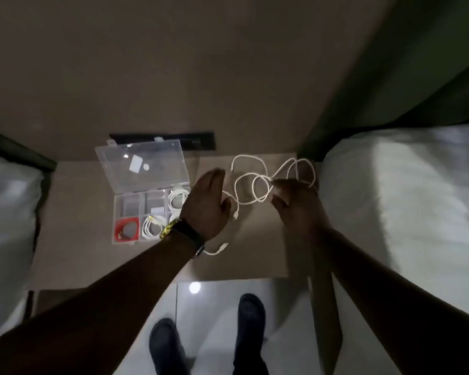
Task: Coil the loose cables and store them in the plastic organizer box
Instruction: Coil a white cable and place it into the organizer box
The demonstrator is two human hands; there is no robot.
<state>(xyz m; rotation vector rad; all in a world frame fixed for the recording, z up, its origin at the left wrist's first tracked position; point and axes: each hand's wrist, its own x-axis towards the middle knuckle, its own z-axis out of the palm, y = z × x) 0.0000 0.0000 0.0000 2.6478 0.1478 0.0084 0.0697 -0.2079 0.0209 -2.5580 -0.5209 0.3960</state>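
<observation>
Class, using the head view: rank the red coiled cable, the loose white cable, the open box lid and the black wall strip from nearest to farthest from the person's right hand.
From the right hand:
1. Loose white cable, at its fingers.
2. Open box lid, left, beyond the left hand.
3. Black wall strip and red coiled cable, too close to call.

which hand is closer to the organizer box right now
Left. The left hand hovers just beside the organizer box's right edge, wrist overlapping its near corner. The right hand is farther right, in the loose white cable.
</observation>
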